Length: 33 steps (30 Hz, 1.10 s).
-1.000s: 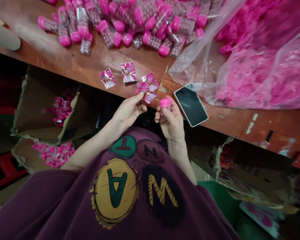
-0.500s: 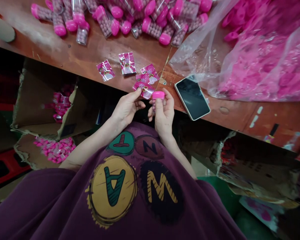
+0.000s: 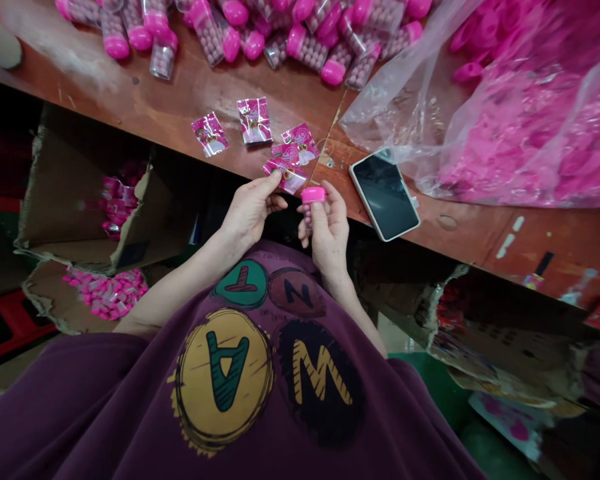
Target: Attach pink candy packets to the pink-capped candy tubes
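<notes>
My right hand (image 3: 329, 232) is closed round a small clear tube with a pink cap (image 3: 313, 195), held upright just off the table's front edge. My left hand (image 3: 251, 210) pinches a small pink printed packet (image 3: 286, 177) with thumb and forefinger, close to the tube's cap. Three more such packets (image 3: 254, 120) lie on the brown table (image 3: 180, 107) just beyond my hands. A heap of filled pink-capped tubes (image 3: 260, 27) lies along the far side of the table.
A dark phone (image 3: 384, 195) lies face up right of my hands. A big clear bag of pink caps (image 3: 520, 113) fills the table's right. Below left, torn cardboard boxes (image 3: 80, 220) hold pink packets (image 3: 107, 293). More cardboard (image 3: 505, 347) sits lower right.
My right hand moved left, bringing the capped tube close to my left hand and its packet. The view shifted a little, so the table sits higher in frame.
</notes>
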Motion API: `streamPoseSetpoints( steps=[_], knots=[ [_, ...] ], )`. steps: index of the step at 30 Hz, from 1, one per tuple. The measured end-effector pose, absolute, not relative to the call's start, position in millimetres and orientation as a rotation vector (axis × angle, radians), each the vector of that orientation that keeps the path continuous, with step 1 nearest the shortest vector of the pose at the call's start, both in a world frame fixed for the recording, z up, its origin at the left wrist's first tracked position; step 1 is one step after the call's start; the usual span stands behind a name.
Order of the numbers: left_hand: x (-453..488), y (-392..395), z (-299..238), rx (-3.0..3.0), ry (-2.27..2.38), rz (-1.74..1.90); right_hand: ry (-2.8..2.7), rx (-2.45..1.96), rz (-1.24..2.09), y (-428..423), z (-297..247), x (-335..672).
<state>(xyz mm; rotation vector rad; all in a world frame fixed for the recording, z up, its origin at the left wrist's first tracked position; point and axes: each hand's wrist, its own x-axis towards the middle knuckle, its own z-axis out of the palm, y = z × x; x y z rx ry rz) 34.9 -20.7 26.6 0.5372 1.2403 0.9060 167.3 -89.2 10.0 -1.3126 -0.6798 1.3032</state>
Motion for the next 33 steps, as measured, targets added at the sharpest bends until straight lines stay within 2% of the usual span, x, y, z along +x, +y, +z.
streamPoseSetpoints(
  steps=[15, 30, 33],
  knots=[
    [41.6, -28.7, 23.2, 0.545, 1.267, 0.864, -0.74, -1.415, 1.212, -90.3, 5.4, 162.4],
    [38.5, -28.6, 21.2, 0.566, 1.152, 0.77, -0.723, -1.334, 1.38, -95.6, 3.5, 162.8],
    [39.8, -31.2, 21.0, 0.539, 1.083, 0.725, -0.849, -1.351, 1.287, -97.4, -5.8, 159.1]
  ],
)
